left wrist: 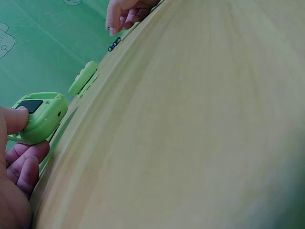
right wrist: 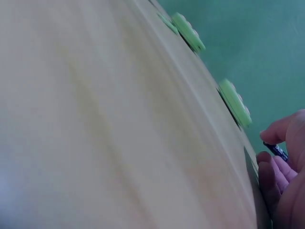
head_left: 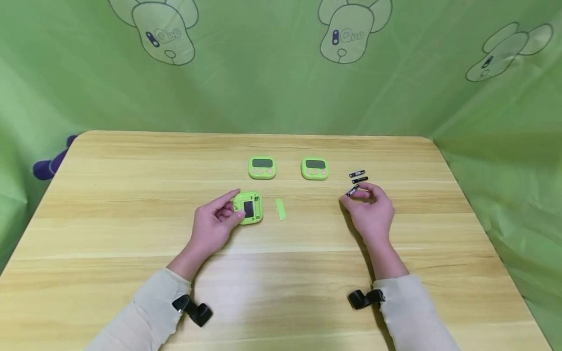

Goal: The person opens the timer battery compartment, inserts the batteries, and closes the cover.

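My left hand (head_left: 213,222) grips a green digital timer (head_left: 258,214), its back turned up and its battery slot uncovered. The thumb lies on the timer's back, beside a dark square. To the right of it, apart from the hand, lies a thin green battery cover (head_left: 280,209). My right hand (head_left: 373,212) pinches a small dark battery (head_left: 352,190) between thumb and fingers; the right wrist view shows this battery (right wrist: 276,150) too. Just beyond that hand, two more batteries (head_left: 357,173) lie on the table.
Two other green timers, one at the left (head_left: 262,167) and one at the right (head_left: 314,168), lie screen up farther back on the wooden table (head_left: 281,292). Green cloth (head_left: 263,97) hangs behind the table. Something purple (head_left: 50,163) shows past its left edge.
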`<state>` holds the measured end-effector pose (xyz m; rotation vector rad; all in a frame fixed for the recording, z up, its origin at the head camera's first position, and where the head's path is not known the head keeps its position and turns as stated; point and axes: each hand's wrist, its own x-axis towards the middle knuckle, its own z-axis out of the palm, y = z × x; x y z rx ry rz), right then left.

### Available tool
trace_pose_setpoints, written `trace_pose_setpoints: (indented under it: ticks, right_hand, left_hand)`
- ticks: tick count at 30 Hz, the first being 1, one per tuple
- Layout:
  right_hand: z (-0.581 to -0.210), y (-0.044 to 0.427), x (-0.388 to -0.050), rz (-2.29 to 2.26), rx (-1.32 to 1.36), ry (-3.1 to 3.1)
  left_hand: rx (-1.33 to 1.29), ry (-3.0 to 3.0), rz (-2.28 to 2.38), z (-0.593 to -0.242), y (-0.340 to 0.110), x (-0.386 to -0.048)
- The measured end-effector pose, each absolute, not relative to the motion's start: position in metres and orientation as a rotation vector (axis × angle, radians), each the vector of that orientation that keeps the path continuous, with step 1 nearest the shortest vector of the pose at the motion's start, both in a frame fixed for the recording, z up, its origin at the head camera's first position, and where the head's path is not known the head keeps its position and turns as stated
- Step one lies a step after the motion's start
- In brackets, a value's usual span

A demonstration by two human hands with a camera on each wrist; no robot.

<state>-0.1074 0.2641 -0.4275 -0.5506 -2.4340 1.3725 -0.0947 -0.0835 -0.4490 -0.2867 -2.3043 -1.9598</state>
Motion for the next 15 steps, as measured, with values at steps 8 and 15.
trace_pose_setpoints:
  ticks: [8,15]
  right_hand:
    - [-0.432,0.237,-0.097,1.505,-0.294,-2.37]
    - [-0.416,0.202,-0.084,1.609,-0.046,-2.336]
  left_hand:
    - [-0.295,-2.312,-1.956,-0.449,-0.082,-0.095]
    - [-0.293,-2.312,-1.952,-0.449,-0.084,-0.094]
